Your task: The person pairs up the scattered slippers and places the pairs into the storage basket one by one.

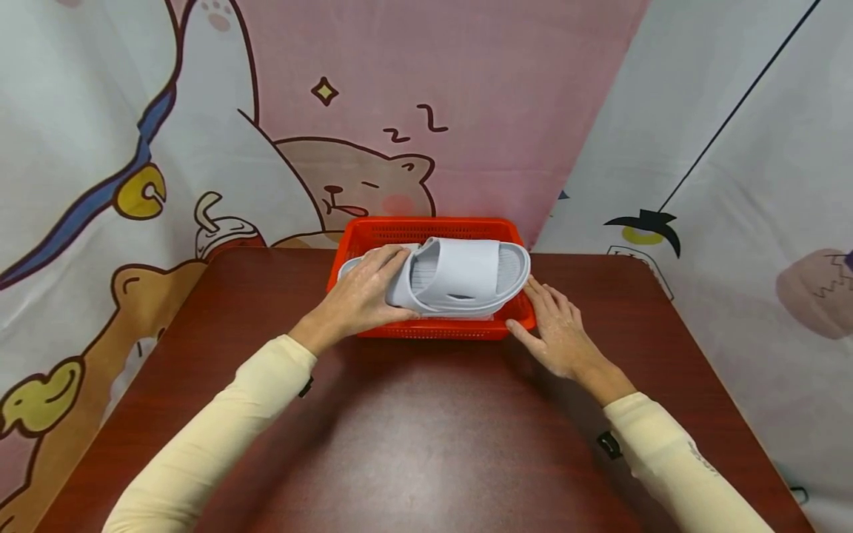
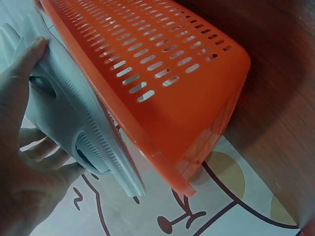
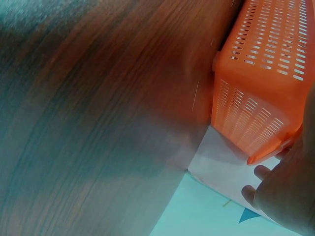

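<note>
An orange slotted basket (image 1: pixel 349 244) stands at the far middle of a dark wood table (image 1: pixel 413 429). A pale grey slide sandal (image 1: pixel 460 277) lies across the top of the basket, and another grey piece shows under it. My left hand (image 1: pixel 363 292) grips the sandal's left end, fingers over the top and thumb below; the left wrist view shows the sandal (image 2: pixel 74 123) held against the basket rim (image 2: pixel 147 142). My right hand (image 1: pixel 556 329) lies with straight fingers against the basket's right front corner (image 3: pixel 268 150).
A cartoon-printed cloth backdrop (image 1: pixel 200 148) hangs behind and to both sides of the table. Bare wood table surface stretches between the basket and me.
</note>
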Demonstrator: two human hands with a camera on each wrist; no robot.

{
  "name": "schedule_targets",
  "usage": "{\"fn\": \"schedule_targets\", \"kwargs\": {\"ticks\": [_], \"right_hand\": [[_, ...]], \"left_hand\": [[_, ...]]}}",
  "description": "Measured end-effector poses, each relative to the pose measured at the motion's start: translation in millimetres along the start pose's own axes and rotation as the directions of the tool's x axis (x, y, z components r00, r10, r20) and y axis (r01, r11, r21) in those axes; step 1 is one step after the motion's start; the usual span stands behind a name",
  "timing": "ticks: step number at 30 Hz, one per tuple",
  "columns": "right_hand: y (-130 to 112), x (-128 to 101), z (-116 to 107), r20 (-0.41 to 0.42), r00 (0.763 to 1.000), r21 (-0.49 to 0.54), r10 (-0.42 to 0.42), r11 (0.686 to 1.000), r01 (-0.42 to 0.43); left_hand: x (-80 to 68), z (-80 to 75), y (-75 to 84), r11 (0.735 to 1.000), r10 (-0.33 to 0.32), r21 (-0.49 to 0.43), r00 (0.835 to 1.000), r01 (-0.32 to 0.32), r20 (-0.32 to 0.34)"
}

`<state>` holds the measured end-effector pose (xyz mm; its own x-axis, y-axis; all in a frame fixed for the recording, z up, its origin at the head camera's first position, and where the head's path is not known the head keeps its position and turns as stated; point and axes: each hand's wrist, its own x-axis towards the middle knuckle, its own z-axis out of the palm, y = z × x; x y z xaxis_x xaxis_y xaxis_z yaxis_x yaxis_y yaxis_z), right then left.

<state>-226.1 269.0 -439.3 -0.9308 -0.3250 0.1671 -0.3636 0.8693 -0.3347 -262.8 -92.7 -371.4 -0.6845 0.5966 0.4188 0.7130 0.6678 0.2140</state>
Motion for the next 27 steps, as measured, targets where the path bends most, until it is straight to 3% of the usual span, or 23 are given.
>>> {"fn": "schedule_targets", "kwargs": {"ticks": [18,27], "right_hand": [[-2.7,-0.4,-0.9,0.032,0.999,0.011,0.018,1.000,-0.019],[-1.3,-0.5,2.0,0.008,1.000,0.002,0.018,1.000,-0.018]], "left_hand": [[14.4,5.5,-15.1,0.997,-0.077,0.007,0.996,0.076,0.043],[22.8,13.7,-26.7,0.994,-0.106,-0.014,0.992,0.108,0.065]]}}
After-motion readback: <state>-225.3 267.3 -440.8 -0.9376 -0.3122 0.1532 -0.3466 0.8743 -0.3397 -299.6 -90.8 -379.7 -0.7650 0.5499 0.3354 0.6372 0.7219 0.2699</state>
